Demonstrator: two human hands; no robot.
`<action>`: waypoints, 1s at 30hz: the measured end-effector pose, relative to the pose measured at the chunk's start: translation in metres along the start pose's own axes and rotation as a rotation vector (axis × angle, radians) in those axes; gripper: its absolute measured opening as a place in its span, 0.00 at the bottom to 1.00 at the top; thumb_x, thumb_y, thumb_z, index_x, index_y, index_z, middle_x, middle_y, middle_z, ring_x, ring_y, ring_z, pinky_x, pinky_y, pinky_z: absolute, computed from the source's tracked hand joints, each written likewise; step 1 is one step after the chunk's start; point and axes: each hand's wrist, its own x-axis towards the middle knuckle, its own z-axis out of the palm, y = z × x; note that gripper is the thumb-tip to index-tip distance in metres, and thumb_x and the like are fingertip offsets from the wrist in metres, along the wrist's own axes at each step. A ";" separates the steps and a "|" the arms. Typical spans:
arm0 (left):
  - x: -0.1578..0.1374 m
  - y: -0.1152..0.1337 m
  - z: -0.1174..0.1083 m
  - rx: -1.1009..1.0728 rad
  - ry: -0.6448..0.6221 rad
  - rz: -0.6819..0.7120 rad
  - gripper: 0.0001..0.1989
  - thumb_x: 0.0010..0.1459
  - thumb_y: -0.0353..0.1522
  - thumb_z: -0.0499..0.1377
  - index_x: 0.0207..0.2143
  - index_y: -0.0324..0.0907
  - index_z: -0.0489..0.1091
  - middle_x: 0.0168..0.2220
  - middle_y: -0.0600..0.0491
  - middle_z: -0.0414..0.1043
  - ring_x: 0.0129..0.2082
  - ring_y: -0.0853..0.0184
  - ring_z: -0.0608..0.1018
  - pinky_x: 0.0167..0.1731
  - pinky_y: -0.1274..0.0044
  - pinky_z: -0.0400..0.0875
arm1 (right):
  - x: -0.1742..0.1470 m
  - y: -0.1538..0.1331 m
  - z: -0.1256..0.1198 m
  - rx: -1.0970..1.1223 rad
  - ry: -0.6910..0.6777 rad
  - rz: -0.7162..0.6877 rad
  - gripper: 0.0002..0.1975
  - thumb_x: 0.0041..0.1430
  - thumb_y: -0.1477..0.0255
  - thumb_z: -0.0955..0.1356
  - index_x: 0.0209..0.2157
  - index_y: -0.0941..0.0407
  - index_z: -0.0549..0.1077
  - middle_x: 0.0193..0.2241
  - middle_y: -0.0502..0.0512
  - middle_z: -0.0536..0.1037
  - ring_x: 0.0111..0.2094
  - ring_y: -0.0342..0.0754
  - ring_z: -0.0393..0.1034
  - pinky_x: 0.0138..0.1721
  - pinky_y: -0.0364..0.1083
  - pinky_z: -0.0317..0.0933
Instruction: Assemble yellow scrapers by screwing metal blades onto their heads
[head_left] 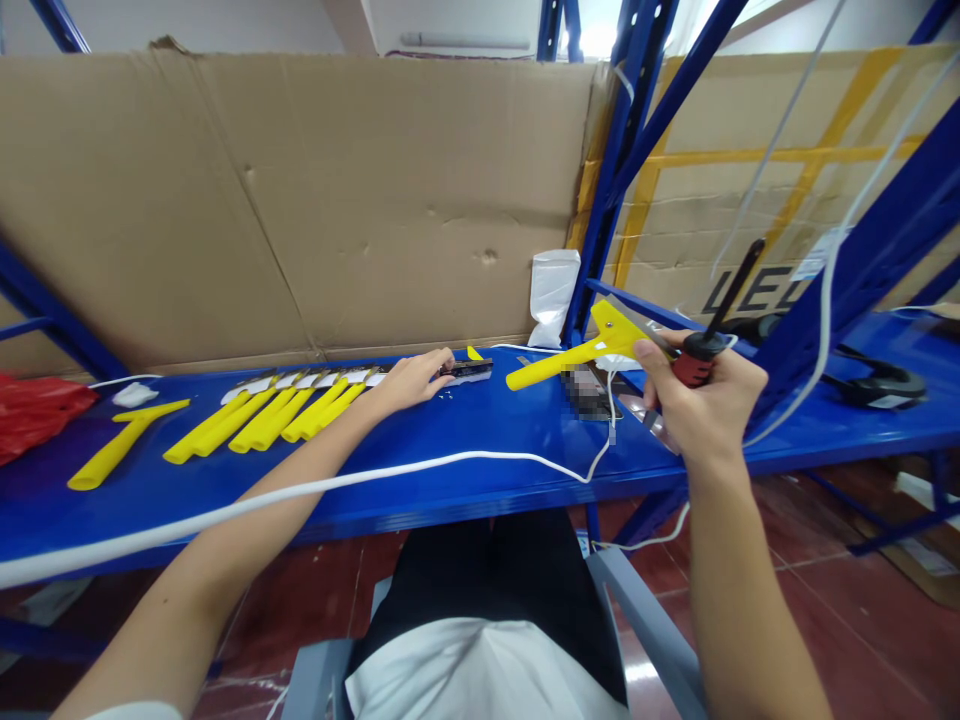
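Observation:
My right hand (712,400) is raised over the right part of the blue table, closed around a red-and-black screwdriver (697,358) with its dark shaft pointing up. Between the same thumb and fingers is a yellow scraper (559,362), its handle pointing left. My left hand (412,380) rests low at the back of the table, fingers bent and together beside a dark flat packet (472,370). What its fingertips pinch is hidden. Tiny metal bits, perhaps screws (445,394), lie just below them. Several yellow scrapers (255,420) lie in a row left of that hand.
A separate yellow scraper (112,450) and a red plastic bag (45,412) lie at the left. A white cable (420,465) crosses in front of the table (420,500). Cardboard (360,200) stands behind; a blue post (622,150) and a white pouch (553,298) are near its right.

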 end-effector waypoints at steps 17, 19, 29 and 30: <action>0.000 -0.002 0.000 -0.009 -0.026 -0.005 0.09 0.74 0.40 0.57 0.51 0.46 0.71 0.48 0.48 0.82 0.46 0.57 0.83 0.42 0.70 0.72 | 0.000 0.003 0.000 -0.025 0.003 -0.015 0.14 0.57 0.62 0.81 0.38 0.57 0.85 0.17 0.46 0.74 0.14 0.44 0.67 0.18 0.44 0.59; 0.000 -0.002 0.001 -0.004 -0.029 0.004 0.10 0.75 0.39 0.55 0.51 0.46 0.73 0.50 0.47 0.82 0.48 0.57 0.83 0.44 0.70 0.73 | 0.000 0.003 0.000 -0.020 0.001 -0.009 0.14 0.56 0.62 0.81 0.38 0.57 0.85 0.17 0.46 0.75 0.14 0.44 0.67 0.18 0.44 0.59; 0.001 0.011 -0.007 0.120 0.259 0.136 0.15 0.76 0.36 0.56 0.48 0.44 0.83 0.55 0.40 0.74 0.54 0.54 0.77 0.47 0.65 0.77 | -0.003 -0.003 0.002 -0.010 0.059 -0.032 0.14 0.56 0.62 0.82 0.37 0.57 0.84 0.18 0.47 0.74 0.15 0.44 0.66 0.18 0.45 0.59; 0.001 0.014 -0.009 0.142 0.299 0.150 0.15 0.76 0.35 0.55 0.48 0.44 0.83 0.53 0.40 0.74 0.52 0.54 0.77 0.46 0.65 0.77 | -0.003 -0.005 0.002 0.006 0.079 -0.045 0.14 0.56 0.62 0.81 0.37 0.58 0.83 0.19 0.47 0.74 0.15 0.44 0.66 0.18 0.45 0.59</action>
